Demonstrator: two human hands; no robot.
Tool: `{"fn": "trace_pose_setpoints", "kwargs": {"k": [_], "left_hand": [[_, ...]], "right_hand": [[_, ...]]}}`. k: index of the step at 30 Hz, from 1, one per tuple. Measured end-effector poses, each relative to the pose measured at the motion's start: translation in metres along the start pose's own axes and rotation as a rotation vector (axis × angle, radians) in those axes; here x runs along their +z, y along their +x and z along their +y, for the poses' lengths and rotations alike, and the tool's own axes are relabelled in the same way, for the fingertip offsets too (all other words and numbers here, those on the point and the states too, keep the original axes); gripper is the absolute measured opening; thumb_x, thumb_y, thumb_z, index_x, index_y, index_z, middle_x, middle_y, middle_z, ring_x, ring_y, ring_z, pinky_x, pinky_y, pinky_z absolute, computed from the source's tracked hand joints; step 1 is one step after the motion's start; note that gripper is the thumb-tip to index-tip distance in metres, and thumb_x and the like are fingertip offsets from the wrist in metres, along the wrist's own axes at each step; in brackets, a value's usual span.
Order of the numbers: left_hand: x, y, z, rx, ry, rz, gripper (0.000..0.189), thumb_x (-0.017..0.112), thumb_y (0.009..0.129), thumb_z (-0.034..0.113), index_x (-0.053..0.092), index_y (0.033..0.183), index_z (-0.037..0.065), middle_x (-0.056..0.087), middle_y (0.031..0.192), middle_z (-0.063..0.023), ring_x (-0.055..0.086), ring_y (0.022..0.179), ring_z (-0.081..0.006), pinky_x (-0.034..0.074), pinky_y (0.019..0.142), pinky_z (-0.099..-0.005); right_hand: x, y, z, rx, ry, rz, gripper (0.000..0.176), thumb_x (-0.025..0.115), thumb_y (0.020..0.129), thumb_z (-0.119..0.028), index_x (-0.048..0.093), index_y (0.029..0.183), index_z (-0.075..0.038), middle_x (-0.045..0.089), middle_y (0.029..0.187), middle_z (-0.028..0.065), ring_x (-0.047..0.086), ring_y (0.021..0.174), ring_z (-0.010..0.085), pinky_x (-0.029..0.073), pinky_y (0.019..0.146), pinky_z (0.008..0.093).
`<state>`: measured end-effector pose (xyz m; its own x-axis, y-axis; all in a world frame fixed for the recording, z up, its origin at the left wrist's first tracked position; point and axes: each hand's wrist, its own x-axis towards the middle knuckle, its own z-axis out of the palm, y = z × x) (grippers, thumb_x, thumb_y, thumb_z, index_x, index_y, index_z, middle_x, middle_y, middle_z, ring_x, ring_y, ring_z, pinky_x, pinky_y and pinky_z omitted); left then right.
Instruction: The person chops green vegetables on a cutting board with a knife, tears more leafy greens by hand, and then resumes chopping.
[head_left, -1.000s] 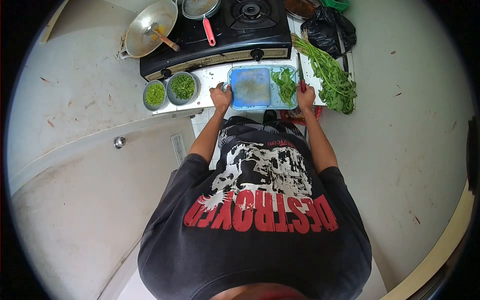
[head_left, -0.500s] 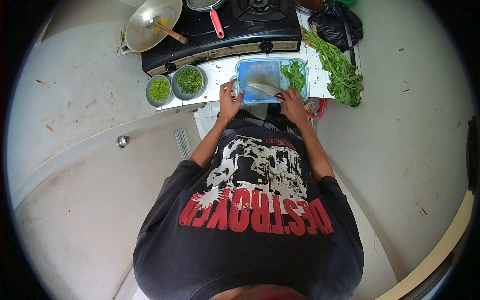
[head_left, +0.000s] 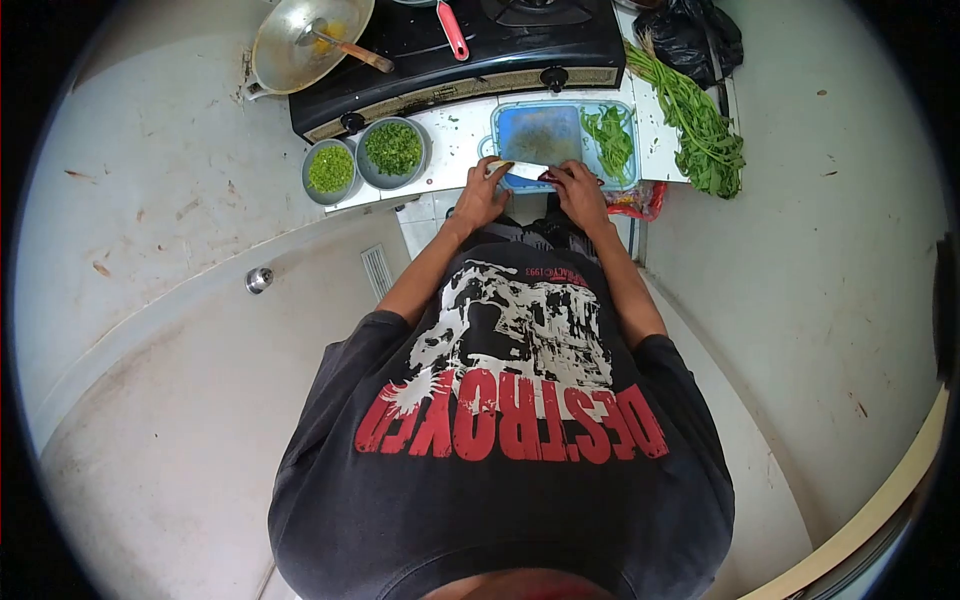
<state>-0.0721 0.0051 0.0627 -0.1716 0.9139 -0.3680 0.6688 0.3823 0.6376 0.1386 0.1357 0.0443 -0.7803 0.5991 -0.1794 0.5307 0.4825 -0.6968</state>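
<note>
My right hand (head_left: 581, 194) is closed on the red handle of a knife (head_left: 528, 171), whose blade points left over the near edge of a blue cutting board (head_left: 510, 125). At the blade's tip is my left hand (head_left: 481, 195), its thumb and fingers closed around the blade end. Dark green bits lie on the middle of the board. A bunch of green leaves (head_left: 610, 140) rests on the board's right side. To the left stand a bowl of chopped dark green leaves (head_left: 393, 149) and a bowl of chopped light green pieces (head_left: 329, 169).
Behind the board is a black stove (head_left: 430, 60) with a wok (head_left: 290, 60) at its left and a red-handled pan (head_left: 452, 32). Long leafy stems (head_left: 690, 120) and a black plastic bag (head_left: 690, 40) lie at the right. A red basket (head_left: 650, 203) sits below the counter.
The knife has come nearer the board's front edge, and my left hand has moved right and closed at its tip. The whole view has shifted slightly.
</note>
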Motion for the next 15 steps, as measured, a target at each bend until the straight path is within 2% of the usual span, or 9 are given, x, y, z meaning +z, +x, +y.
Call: {"fn": "trace_pose_setpoints", "kwargs": {"k": [4,7,10,15], "left_hand": [[0.001,0.005,0.012,0.053,0.146,0.061,0.047,0.068,0.088,0.014,0.057,0.133,0.008,0.041,0.142,-0.0175,0.046,0.119,-0.0412,0.045,0.103,-0.0469],[-0.001,0.019,0.033,0.116,0.119,0.09,0.04,0.067,0.089,0.014,0.06,0.128,0.005,0.043,0.138,-0.0175,0.047,0.117,-0.0404,0.045,0.1,-0.0462],[0.011,0.037,0.048,0.209,0.049,0.097,0.033,0.066,0.09,0.014,0.063,0.122,0.005,0.049,0.131,-0.0162,0.05,0.113,-0.0381,0.046,0.098,-0.046],[0.044,0.076,0.077,0.379,-0.022,0.071,0.024,0.064,0.091,0.013,0.067,0.113,0.006,0.059,0.113,-0.0162,0.054,0.105,-0.036,0.046,0.093,-0.0455]], "right_hand": [[-0.008,-0.004,0.001,0.002,0.063,0.14,0.028,0.069,0.083,-0.007,0.07,0.11,-0.004,0.063,0.105,0.0117,0.062,0.099,0.0324,0.049,0.087,0.0448],[-0.017,-0.011,0.022,0.167,0.189,0.272,0.022,0.068,0.084,-0.009,0.07,0.106,-0.003,0.065,0.102,0.0128,0.064,0.097,0.0338,0.049,0.084,0.0459],[-0.037,-0.03,0.048,0.237,0.029,0.49,0.02,0.067,0.085,-0.01,0.07,0.104,-0.004,0.065,0.101,0.0121,0.063,0.097,0.0336,0.049,0.083,0.0456],[-0.061,-0.06,0.086,0.317,-0.083,0.471,0.019,0.069,0.083,-0.011,0.072,0.102,-0.009,0.063,0.098,0.011,0.063,0.096,0.0341,0.049,0.083,0.0464]]}}
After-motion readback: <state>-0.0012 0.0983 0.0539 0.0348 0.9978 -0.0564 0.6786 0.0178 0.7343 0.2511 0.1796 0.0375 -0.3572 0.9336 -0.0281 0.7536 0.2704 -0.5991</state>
